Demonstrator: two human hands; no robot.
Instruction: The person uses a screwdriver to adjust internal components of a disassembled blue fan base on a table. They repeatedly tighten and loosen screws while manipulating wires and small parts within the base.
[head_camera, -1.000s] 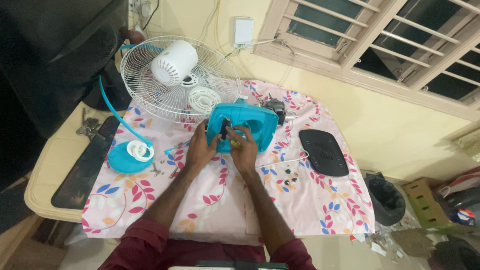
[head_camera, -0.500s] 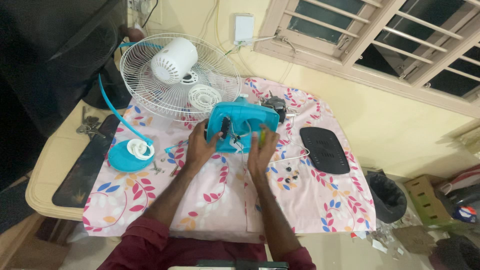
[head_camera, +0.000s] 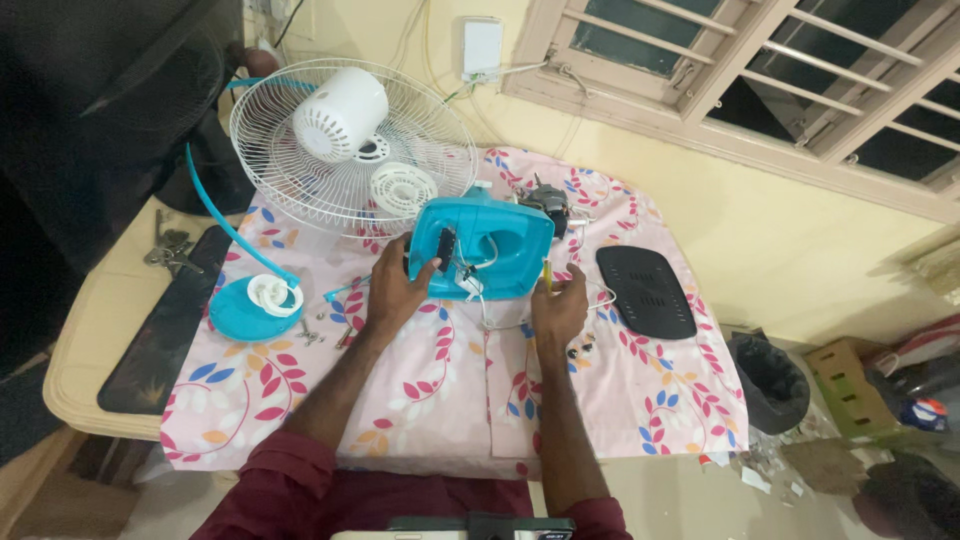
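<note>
2 hands | L hand (head_camera: 393, 292) grips blue housing (head_camera: 483, 247) | long axis left-right

Left hand (head_camera: 392, 290) on blue housing (head_camera: 482, 248) — floral tablecloth (head_camera: 440, 400).

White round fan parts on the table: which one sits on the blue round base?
The small white ring sits on the blue round base, left of the left hand; the other white parts lie on the wire fan guard.

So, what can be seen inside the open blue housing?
Inside the blue housing lie white wires and a dark part near the left hand. The right hand rests beside it. Whatever lies beneath the housing is hidden.
</note>
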